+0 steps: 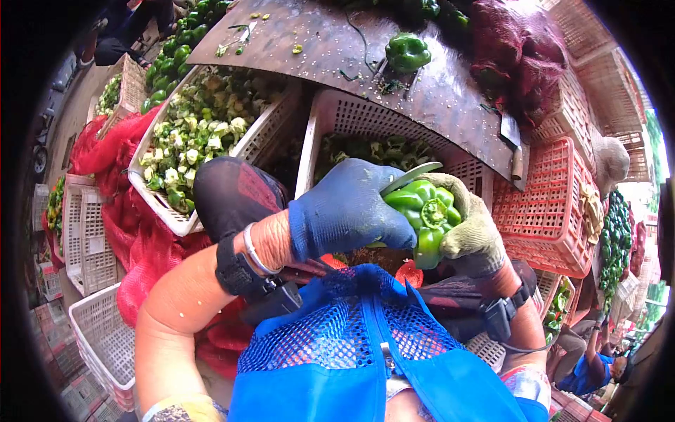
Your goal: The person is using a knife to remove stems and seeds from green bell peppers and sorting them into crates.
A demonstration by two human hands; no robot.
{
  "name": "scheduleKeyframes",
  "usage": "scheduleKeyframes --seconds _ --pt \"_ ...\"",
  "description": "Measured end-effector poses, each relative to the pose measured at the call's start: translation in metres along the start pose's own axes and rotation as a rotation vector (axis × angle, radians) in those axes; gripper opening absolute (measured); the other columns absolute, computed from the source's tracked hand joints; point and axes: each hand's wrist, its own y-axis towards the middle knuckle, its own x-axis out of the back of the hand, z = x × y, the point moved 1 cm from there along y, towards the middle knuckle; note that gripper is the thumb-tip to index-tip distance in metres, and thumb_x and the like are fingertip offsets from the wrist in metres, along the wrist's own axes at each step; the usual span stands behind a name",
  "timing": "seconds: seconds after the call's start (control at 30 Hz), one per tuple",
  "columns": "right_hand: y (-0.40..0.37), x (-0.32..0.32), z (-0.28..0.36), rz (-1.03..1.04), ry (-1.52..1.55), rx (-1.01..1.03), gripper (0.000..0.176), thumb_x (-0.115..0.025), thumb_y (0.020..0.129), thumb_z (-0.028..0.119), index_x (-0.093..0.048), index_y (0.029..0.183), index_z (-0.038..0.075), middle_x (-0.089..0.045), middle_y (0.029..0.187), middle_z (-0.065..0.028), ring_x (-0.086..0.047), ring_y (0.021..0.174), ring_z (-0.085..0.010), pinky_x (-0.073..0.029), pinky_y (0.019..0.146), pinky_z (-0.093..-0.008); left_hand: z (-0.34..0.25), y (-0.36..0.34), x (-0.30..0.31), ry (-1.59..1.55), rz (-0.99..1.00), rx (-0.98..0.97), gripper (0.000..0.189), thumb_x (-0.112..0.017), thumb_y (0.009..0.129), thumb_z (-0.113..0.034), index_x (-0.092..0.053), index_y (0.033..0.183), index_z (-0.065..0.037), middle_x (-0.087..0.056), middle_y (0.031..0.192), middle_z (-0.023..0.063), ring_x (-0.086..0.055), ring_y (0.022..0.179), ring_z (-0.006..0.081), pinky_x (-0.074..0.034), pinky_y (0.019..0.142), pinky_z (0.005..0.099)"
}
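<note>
My left hand (355,207), in a blue glove, is closed round a knife (411,177). Its thin curved blade shows behind the pepper's upper edge; the handle is hidden in the glove. Against the blue thumb rests a green bell pepper (424,216), its stem end facing up at me. My right hand (472,225), in a dirty yellowish glove, grips that pepper from the right with fingers and thumb. Both hands are above my lap. Another whole green bell pepper (408,53) sits on the wooden board (309,32) beyond them.
A white crate (246,144) of cut pepper cores stands left of my knee. Another crate (313,141) with green scraps sits under the board. A red crate (545,207) and a dark red mesh sack (517,56) are to the right. Another person (590,366) sits at lower right.
</note>
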Motion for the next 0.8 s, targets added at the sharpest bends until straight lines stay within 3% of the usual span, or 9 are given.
scheduleKeyframes --seconds 0.17,0.27,0.33,0.37,0.47,0.5,0.6,0.77,0.8 --pt "0.002 0.014 0.008 0.140 -0.151 -0.150 0.089 -0.093 0.060 0.018 -0.054 0.139 0.001 -0.066 0.122 -0.0087 -0.064 0.110 -0.0175 -0.051 0.099 -0.0314 0.001 0.029 0.021 0.033 0.013 0.191 0.053 -0.083 0.071 -0.018 -0.071 0.121 -0.003 -0.071 0.087 0.0017 -0.064 0.076 0.0088 -0.054 0.072 0.0274" --pt "0.010 0.020 0.013 0.101 -0.083 -0.051 0.082 -0.087 0.066 0.011 -0.053 0.141 0.003 -0.068 0.122 -0.0086 -0.066 0.108 -0.0175 -0.053 0.095 -0.0298 0.059 0.072 0.042 0.504 -0.146 -0.258 0.068 -0.089 0.070 -0.028 -0.066 0.131 -0.006 -0.076 0.097 0.0117 -0.070 0.084 0.0148 -0.056 0.080 0.0354" --pt "0.017 0.045 0.007 -0.121 0.002 0.035 0.084 -0.084 0.068 0.010 -0.050 0.144 0.002 -0.067 0.126 -0.0104 -0.066 0.112 -0.0195 -0.054 0.097 -0.0316 0.051 0.074 0.048 0.913 -0.359 0.162 0.069 -0.088 0.073 -0.027 -0.063 0.134 -0.007 -0.076 0.104 0.0158 -0.071 0.091 0.0170 -0.056 0.087 0.0377" --pt "0.020 0.051 0.004 -0.202 -0.024 0.071 0.085 -0.082 0.068 0.009 -0.048 0.146 0.001 -0.066 0.128 -0.0114 -0.066 0.114 -0.0206 -0.055 0.098 -0.0325 0.057 0.067 0.048 0.651 -0.502 -0.014 0.043 -0.082 0.079 -0.038 -0.070 0.109 -0.009 -0.075 0.102 0.0145 -0.073 0.093 0.0339 -0.057 0.081 0.0432" --pt "0.019 0.046 -0.003 -0.326 -0.274 0.089 0.089 -0.083 0.065 0.010 -0.048 0.146 0.001 -0.064 0.131 -0.0120 -0.063 0.117 -0.0203 -0.052 0.102 -0.0338 0.043 0.054 0.026 -0.291 -0.350 0.216 0.028 -0.076 0.091 -0.029 -0.073 0.104 -0.005 -0.071 0.083 0.0067 -0.066 0.066 0.0135 -0.052 0.056 0.0302" --pt "0.022 0.043 -0.005 -0.340 -0.370 0.088 0.091 -0.083 0.063 0.011 -0.048 0.147 0.001 -0.064 0.131 -0.0123 -0.062 0.119 -0.0202 -0.051 0.103 -0.0345 0.042 0.051 0.011 -0.475 -0.283 0.076 0.023 -0.072 0.095 -0.025 -0.074 0.103 -0.004 -0.065 0.079 0.0021 -0.055 0.054 0.0070 -0.045 0.046 0.0245" --pt "0.025 0.039 -0.006 -0.286 -0.766 0.168 0.094 -0.090 0.061 0.017 -0.051 0.145 0.005 -0.065 0.131 -0.0104 -0.062 0.118 -0.0185 -0.049 0.105 -0.0344 0.032 0.056 -0.011 -0.364 -0.151 0.178 0.028 -0.070 0.091 -0.023 -0.071 0.105 0.002 -0.068 0.080 0.0043 -0.061 0.057 0.0088 -0.048 0.049 0.0246" --pt "0.023 0.038 -0.026 -0.121 -0.265 0.118 0.086 -0.088 0.065 0.024 -0.054 0.142 0.005 -0.068 0.123 -0.0108 -0.066 0.113 -0.0227 -0.052 0.100 -0.0356 0.026 0.047 -0.018 -0.299 -0.167 0.033 0.023 -0.070 0.089 -0.016 -0.072 0.104 0.001 -0.070 0.083 0.0044 -0.063 0.065 0.0088 -0.050 0.055 0.0257" --pt "0.022 0.038 -0.028 -0.091 -0.600 0.316 0.083 -0.087 0.066 0.023 -0.054 0.140 0.005 -0.068 0.121 -0.0106 -0.067 0.110 -0.0235 -0.053 0.098 -0.0359 0.026 0.046 -0.020 -0.177 -0.190 -0.051 0.021 -0.070 0.088 -0.014 -0.072 0.103 0.001 -0.070 0.083 0.0042 -0.063 0.066 0.0089 -0.051 0.057 0.0261"
